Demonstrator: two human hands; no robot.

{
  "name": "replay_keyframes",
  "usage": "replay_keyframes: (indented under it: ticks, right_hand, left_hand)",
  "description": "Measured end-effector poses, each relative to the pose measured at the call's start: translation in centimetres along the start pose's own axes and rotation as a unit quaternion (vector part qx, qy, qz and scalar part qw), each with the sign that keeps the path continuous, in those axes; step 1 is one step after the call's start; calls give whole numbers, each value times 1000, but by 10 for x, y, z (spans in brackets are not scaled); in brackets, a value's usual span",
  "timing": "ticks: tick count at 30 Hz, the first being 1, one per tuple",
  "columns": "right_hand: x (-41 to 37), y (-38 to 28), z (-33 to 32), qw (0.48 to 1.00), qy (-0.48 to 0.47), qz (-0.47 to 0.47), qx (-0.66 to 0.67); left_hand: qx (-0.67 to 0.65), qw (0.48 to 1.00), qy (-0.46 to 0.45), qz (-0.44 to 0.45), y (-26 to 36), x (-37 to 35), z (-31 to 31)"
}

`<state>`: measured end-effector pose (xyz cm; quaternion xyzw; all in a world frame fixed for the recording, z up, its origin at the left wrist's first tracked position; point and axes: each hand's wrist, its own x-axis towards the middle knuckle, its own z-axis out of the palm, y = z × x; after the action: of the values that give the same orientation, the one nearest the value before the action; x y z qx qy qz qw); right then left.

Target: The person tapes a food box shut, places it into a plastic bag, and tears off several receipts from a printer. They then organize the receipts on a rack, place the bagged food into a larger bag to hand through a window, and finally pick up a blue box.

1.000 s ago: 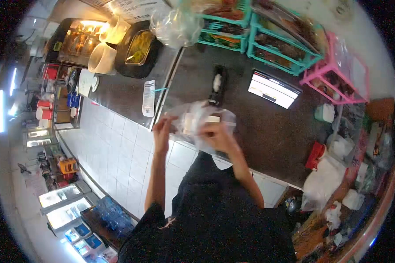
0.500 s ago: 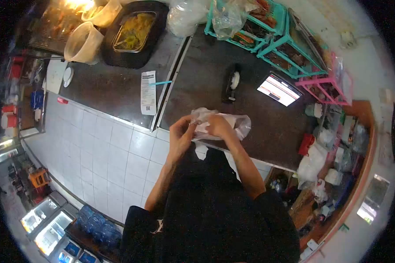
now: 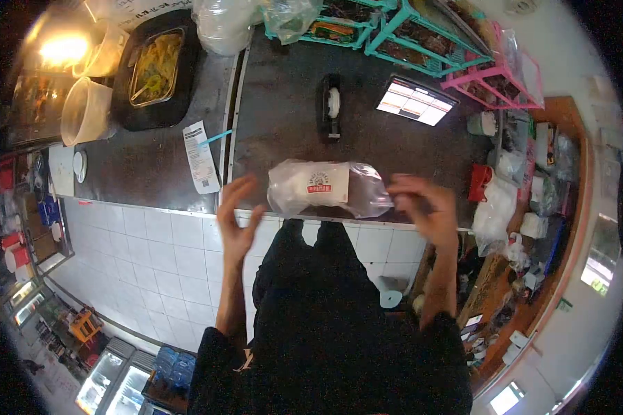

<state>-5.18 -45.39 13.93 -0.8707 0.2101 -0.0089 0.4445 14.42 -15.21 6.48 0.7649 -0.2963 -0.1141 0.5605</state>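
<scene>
A clear plastic bag [image 3: 367,190] lies along the counter's front edge with a white box or packet [image 3: 323,183] inside, printed with black lettering and a red label. My left hand [image 3: 237,220] is off the bag's left end, open, thumb and fingers spread, nothing in it. On the other side, my right hand [image 3: 428,209] has its fingertips right at the bag's right end; its fingers are apart and slightly blurred.
Behind the bag are a black tape dispenser [image 3: 331,107] and a lit tablet [image 3: 417,101]. A printed receipt [image 3: 201,158] with a blue strip lies left of the counter seam. Teal baskets [image 3: 422,41] line the back; a food tray [image 3: 157,67] and plastic tub [image 3: 86,111] stand left.
Both hands were together on the bag; now they are apart, left hand moved left, right hand moved right. The bag lies flatter, its printed contents showing. The camera view has shifted.
</scene>
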Motion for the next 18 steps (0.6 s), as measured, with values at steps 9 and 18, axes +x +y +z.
replay_keyframes:
  ticks: [9, 18]
  right_hand:
    - [41, 153, 168, 995, -44, -69, 58]
    - [45, 179, 240, 986, 119, -65, 100]
  left_hand:
    - [272, 903, -297, 147, -136, 3, 107]
    - [112, 953, -155, -237, -155, -18, 173]
